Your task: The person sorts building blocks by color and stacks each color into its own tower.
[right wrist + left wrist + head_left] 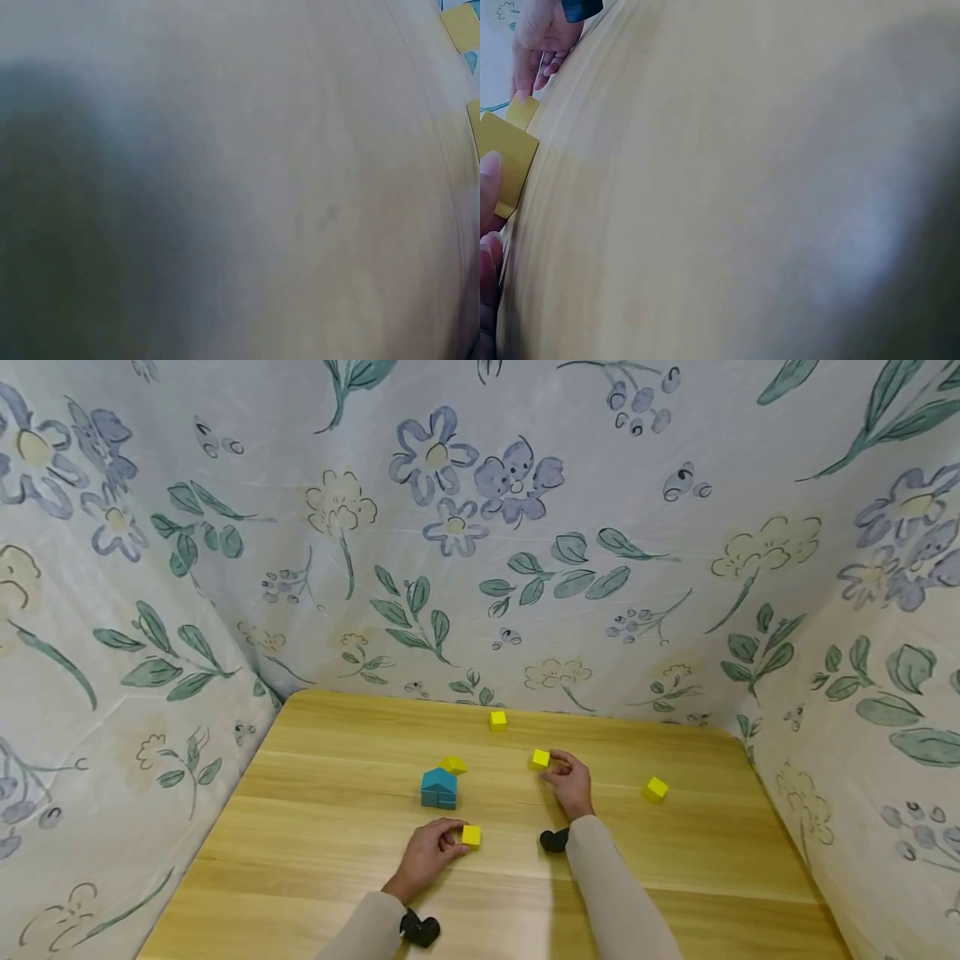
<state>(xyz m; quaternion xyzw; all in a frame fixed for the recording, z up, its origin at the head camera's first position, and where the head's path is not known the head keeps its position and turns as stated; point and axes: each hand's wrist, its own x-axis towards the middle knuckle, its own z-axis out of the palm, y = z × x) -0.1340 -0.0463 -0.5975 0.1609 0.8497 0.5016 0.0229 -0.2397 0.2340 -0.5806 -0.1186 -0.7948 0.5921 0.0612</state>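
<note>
Between its thumb and fingers my left hand (427,860) pinches a yellow cube (471,836) near the front of the wooden table. The left wrist view shows that cube (510,161) up close at its left edge. Farther back and to the right, my right hand (573,783) pinches another yellow cube (540,760) by its right side. At the right wrist view's edge, only a sliver of a yellow cube (475,124) shows, and the fingers are mostly cut off. Left of centre stands a small group of blue blocks (438,790) with a peaked top; a yellow triangular block (453,764) is just behind it.
One loose yellow cube (498,721) lies near the back edge of the table (337,743). Another yellow cube (656,790) lies to the right of my right hand. Floral cloth (465,610) hangs around the table's back and sides.
</note>
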